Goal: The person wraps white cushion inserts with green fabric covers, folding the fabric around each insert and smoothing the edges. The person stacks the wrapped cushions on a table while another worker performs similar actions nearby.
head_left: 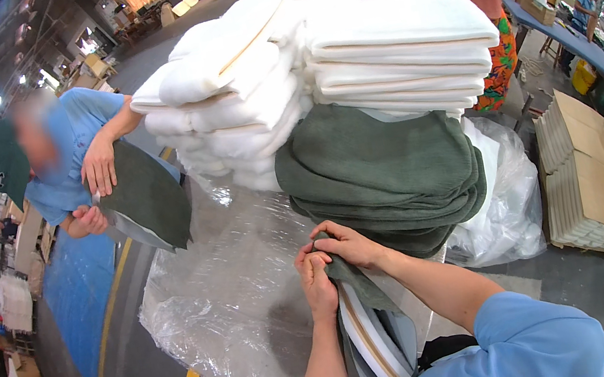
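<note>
Both my hands are closed on the top end of a dark green fabric cover (362, 282), gripping it close together in front of me. My left hand (318, 285) pinches its edge from the left, and my right hand (349, 244) holds the same edge from the right. Below them the cover's side lies open, showing a white padded cushion (365, 334) with a tan stripe and grey lining. Just beyond my hands is a stack of folded dark green covers (377, 160).
Tall piles of folded white padding (404, 35) rise behind the covers. Clear plastic sheeting (218, 306) spreads over the work surface. On the left a co-worker (83, 145) holds a dark green cover (147, 194) with both hands. Stacked cartons (583, 173) stand at the right.
</note>
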The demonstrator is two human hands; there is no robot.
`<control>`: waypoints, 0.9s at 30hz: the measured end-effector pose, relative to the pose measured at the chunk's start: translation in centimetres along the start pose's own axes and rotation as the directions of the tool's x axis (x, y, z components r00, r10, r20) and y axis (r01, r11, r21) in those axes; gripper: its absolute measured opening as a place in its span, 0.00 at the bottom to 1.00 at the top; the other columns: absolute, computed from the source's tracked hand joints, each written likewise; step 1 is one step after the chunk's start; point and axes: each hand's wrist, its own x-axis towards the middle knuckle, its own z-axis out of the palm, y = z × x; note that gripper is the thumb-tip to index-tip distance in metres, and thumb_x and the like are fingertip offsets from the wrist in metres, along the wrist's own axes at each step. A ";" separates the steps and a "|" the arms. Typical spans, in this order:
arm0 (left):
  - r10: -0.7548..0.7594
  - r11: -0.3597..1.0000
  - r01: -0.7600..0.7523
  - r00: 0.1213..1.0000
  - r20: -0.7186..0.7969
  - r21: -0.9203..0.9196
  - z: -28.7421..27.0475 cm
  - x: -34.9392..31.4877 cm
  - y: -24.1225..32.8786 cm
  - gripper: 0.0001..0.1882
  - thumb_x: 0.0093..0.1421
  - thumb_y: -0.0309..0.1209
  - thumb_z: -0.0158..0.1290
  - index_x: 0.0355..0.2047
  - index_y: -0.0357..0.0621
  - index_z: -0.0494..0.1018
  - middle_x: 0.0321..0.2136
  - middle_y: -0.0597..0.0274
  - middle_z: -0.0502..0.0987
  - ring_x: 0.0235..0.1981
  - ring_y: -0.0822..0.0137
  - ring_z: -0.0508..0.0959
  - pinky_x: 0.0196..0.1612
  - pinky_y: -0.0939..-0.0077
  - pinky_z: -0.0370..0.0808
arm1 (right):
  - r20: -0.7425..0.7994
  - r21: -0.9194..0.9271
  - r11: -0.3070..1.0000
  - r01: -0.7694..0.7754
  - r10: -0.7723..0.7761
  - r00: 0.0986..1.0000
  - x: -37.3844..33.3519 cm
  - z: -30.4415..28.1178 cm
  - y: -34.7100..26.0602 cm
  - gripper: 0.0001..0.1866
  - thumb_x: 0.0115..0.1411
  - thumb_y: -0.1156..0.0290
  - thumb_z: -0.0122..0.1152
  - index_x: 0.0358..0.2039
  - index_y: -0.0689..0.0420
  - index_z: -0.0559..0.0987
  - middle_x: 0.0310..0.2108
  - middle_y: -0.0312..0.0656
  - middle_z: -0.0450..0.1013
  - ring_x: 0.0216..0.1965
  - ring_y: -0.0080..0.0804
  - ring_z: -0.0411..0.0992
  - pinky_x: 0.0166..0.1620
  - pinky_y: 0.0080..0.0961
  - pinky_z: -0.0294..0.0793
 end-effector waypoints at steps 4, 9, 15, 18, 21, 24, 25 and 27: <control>0.022 0.982 -0.032 0.998 0.056 0.186 0.9 -0.2 1.5 0.18 0.79 0.37 0.42 0.34 0.43 0.75 0.56 0.54 0.69 0.65 0.61 0.64 0.69 0.63 0.58 | -0.038 0.025 0.999 0.022 -0.021 0.999 0.9 -0.3 2.0 0.13 0.71 0.63 0.62 0.47 0.58 0.79 0.44 0.35 0.77 0.48 0.21 0.72 0.54 0.23 0.72; 0.065 0.956 -0.071 0.997 0.030 0.284 -1.1 -0.7 1.0 0.17 0.79 0.37 0.42 0.35 0.43 0.74 0.55 0.54 0.70 0.65 0.60 0.65 0.69 0.63 0.58 | -0.003 -0.112 0.980 0.162 -0.163 0.987 4.1 0.0 2.6 0.08 0.69 0.67 0.61 0.36 0.59 0.79 0.36 0.31 0.76 0.41 0.19 0.72 0.48 0.21 0.73; 0.062 0.958 -0.041 0.996 -0.064 0.282 -2.2 -0.7 1.2 0.17 0.78 0.36 0.42 0.35 0.43 0.74 0.55 0.51 0.68 0.64 0.58 0.65 0.69 0.61 0.58 | 0.057 -0.029 0.997 0.073 -0.071 0.996 3.4 2.2 1.4 0.11 0.70 0.62 0.64 0.40 0.57 0.78 0.37 0.31 0.77 0.41 0.17 0.71 0.47 0.20 0.72; 0.055 0.959 -0.042 0.998 -0.039 0.281 -1.5 -0.9 1.3 0.17 0.78 0.37 0.43 0.35 0.42 0.75 0.55 0.49 0.67 0.63 0.57 0.65 0.68 0.60 0.58 | 0.006 -0.112 0.990 0.087 -0.086 0.996 2.6 1.6 1.8 0.13 0.70 0.60 0.65 0.45 0.55 0.77 0.38 0.30 0.75 0.41 0.17 0.69 0.45 0.20 0.70; 0.071 0.950 -0.053 0.996 -0.047 0.308 -1.4 -1.1 1.7 0.16 0.77 0.36 0.44 0.36 0.42 0.75 0.54 0.50 0.67 0.63 0.56 0.66 0.68 0.60 0.59 | 0.011 -0.025 0.999 0.047 -0.047 0.999 1.9 2.0 1.6 0.16 0.70 0.57 0.65 0.44 0.57 0.77 0.40 0.34 0.77 0.44 0.19 0.70 0.47 0.21 0.70; 0.123 0.935 -0.099 0.991 -0.049 0.340 -1.8 -0.6 1.6 0.15 0.77 0.36 0.44 0.36 0.42 0.75 0.54 0.50 0.68 0.62 0.56 0.66 0.67 0.60 0.59 | 0.064 -0.187 0.977 0.100 -0.089 0.994 3.1 2.0 0.7 0.20 0.73 0.53 0.58 0.41 0.59 0.79 0.40 0.36 0.77 0.45 0.23 0.71 0.50 0.25 0.71; 0.121 0.936 -0.104 0.992 -0.032 0.335 -1.3 -0.7 1.5 0.15 0.77 0.36 0.44 0.36 0.42 0.75 0.53 0.50 0.68 0.62 0.56 0.66 0.67 0.60 0.59 | 0.054 -0.243 0.965 0.097 -0.086 0.995 3.0 1.1 1.4 0.22 0.74 0.51 0.55 0.40 0.60 0.80 0.40 0.36 0.77 0.45 0.25 0.72 0.50 0.27 0.71; 0.111 0.932 -0.093 0.993 -0.031 0.351 -0.6 -0.5 1.5 0.16 0.77 0.36 0.43 0.35 0.42 0.75 0.53 0.50 0.68 0.62 0.56 0.66 0.67 0.60 0.60 | 0.028 -0.251 0.963 0.095 -0.091 0.995 4.1 -0.1 1.8 0.32 0.76 0.46 0.47 0.37 0.65 0.82 0.37 0.45 0.81 0.42 0.34 0.75 0.51 0.34 0.72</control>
